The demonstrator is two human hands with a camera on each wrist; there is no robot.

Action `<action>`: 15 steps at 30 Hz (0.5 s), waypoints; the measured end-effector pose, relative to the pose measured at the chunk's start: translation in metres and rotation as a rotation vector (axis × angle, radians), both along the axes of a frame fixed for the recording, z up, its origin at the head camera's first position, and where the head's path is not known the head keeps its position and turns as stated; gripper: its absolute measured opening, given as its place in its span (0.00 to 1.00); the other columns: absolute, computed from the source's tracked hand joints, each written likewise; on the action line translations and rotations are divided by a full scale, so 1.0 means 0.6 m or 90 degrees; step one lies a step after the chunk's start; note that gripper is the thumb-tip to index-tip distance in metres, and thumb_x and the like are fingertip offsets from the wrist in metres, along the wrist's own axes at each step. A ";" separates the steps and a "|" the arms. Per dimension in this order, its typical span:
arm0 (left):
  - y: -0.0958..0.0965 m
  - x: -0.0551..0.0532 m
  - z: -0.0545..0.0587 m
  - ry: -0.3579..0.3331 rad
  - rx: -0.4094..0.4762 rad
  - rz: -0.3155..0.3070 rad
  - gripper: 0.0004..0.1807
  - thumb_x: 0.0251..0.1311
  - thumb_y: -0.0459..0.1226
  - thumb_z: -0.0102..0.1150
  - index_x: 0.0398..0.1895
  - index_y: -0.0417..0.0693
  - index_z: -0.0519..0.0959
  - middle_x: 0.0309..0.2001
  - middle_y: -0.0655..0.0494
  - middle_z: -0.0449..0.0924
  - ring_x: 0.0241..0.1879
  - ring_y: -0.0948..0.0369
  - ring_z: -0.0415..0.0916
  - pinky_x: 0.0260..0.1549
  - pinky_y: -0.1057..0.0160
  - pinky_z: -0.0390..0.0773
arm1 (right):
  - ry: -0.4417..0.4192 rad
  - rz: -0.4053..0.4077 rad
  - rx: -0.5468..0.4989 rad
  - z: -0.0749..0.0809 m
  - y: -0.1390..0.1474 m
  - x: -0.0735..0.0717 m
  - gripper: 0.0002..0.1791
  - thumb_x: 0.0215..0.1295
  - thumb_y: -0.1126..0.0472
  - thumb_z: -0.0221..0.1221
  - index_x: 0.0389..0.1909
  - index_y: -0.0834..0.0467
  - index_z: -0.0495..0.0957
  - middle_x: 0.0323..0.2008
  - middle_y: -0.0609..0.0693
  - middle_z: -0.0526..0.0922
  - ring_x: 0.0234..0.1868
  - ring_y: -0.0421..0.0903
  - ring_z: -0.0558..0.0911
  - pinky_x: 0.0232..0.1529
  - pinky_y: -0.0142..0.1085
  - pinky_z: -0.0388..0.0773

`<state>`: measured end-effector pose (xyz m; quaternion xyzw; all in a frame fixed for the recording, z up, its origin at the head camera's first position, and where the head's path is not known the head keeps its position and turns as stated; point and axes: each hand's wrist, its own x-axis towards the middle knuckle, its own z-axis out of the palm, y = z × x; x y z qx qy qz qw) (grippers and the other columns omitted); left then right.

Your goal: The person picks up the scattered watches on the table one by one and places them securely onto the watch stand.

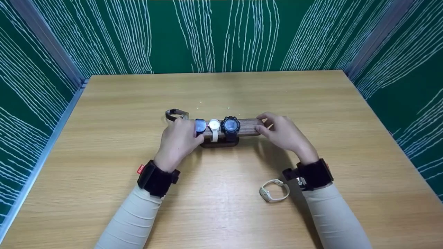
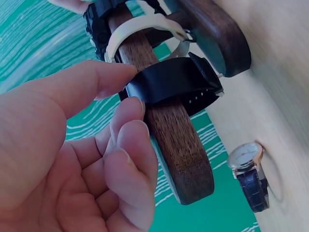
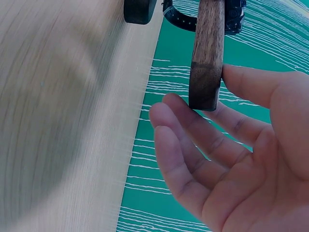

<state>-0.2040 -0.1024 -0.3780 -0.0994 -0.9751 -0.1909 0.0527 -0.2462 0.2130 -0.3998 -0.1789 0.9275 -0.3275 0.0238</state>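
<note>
A dark wooden watch stand has a horizontal bar [image 1: 250,127] above a rounded base [image 1: 219,144]. Three watches sit around the bar: a black-strapped watch with a bluish face [image 1: 200,126], a white watch [image 1: 214,124] and a chunky black digital watch [image 1: 231,125]. My left hand [image 1: 178,140] pinches the black-strapped watch at its edge; the left wrist view shows its black strap [image 2: 166,79] looped round the bar. With thumb and fingertips, my right hand [image 1: 285,133] holds the bar's right end, which the right wrist view shows as a bare wooden tip [image 3: 205,87].
Just beyond my left hand, a dark-strapped watch [image 1: 174,112] lies on the wooden table [image 1: 104,138]. A cream watch [image 1: 265,194] lies on its side near my right wrist. Green panels with white streaks [image 1: 162,38] stand behind the table and along both sides.
</note>
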 end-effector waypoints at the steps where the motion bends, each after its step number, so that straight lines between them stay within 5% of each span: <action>1: 0.000 0.000 0.000 0.000 0.002 -0.001 0.26 0.64 0.41 0.71 0.16 0.53 0.63 0.17 0.62 0.61 0.20 0.61 0.66 0.20 0.63 0.65 | 0.000 0.000 -0.001 0.000 0.000 0.000 0.18 0.78 0.56 0.62 0.62 0.60 0.80 0.45 0.59 0.89 0.42 0.56 0.89 0.45 0.49 0.83; 15: -0.010 -0.004 0.003 0.050 -0.005 0.022 0.24 0.59 0.51 0.78 0.21 0.46 0.76 0.24 0.57 0.74 0.26 0.56 0.75 0.27 0.56 0.81 | -0.005 -0.006 0.004 -0.001 0.001 -0.001 0.18 0.78 0.55 0.61 0.62 0.59 0.80 0.45 0.59 0.89 0.42 0.54 0.89 0.46 0.49 0.83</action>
